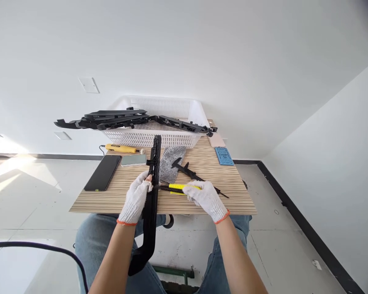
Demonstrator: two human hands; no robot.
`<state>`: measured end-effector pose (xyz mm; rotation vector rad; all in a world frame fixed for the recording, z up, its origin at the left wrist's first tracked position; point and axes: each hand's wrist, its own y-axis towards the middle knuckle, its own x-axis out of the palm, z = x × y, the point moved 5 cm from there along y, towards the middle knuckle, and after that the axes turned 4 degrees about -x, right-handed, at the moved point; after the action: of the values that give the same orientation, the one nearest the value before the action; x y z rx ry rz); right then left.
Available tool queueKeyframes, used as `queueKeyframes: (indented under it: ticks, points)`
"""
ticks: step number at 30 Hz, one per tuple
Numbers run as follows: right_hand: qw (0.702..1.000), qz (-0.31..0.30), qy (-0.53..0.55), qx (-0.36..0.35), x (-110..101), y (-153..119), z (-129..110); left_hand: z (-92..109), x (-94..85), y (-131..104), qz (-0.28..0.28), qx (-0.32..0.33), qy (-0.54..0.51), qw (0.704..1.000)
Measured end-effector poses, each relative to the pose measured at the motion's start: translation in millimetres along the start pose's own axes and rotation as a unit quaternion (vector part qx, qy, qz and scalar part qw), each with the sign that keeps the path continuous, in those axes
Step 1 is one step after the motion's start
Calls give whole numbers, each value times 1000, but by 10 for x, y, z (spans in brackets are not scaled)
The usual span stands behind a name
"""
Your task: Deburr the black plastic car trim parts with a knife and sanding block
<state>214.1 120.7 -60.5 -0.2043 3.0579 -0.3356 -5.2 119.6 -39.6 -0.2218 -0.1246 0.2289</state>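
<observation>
My left hand [137, 195], in a white knit glove, is closed around a long black plastic trim strip [150, 212]. The strip runs across the table and past its front edge, where its curved lower end hangs over my legs. In my gloved right hand [205, 197] is a yellow-and-black utility knife [176, 188], pointing left. Its dark tip is at the strip's right edge, close to my left fingers; whether it touches cannot be made out. Behind the knife lie a black caliper [192, 174] and a grey speckled sheet [171, 164].
A white plastic basket [184, 138] at the back carries several black trim parts [119, 119], some overhanging its left side. Also on the table [233, 192] are a yellow corded tool [121, 148], a grey-green block [133, 160], a black phone [103, 172] and a blue packet [224, 156].
</observation>
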Motion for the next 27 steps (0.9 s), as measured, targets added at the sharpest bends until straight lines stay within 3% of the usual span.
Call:
queueKeyframes:
  ticks: [5,7,11,15,18,27]
  points:
    - [999,25,-7,-21,-19,-7,18,48,8,-47,13,-13,4,1000]
    - [1000,8,-15,-15,-1,-9,30,37,-3,-42,17,-13,11,1000]
    - [999,33,3,-10,-24,-9,17,-21,0,-6,-6,-22,-21,1000]
    - [1000,5,-4,8,0,5,15,-48,-10,24,-3,-23,-4,1000]
    - [999,33,19,9,-27,22,27,-59,-3,32,-13,-27,-16,999]
    - [1000,6,7,6,10,28,53,-47,0,20,-2,-25,8,1000]
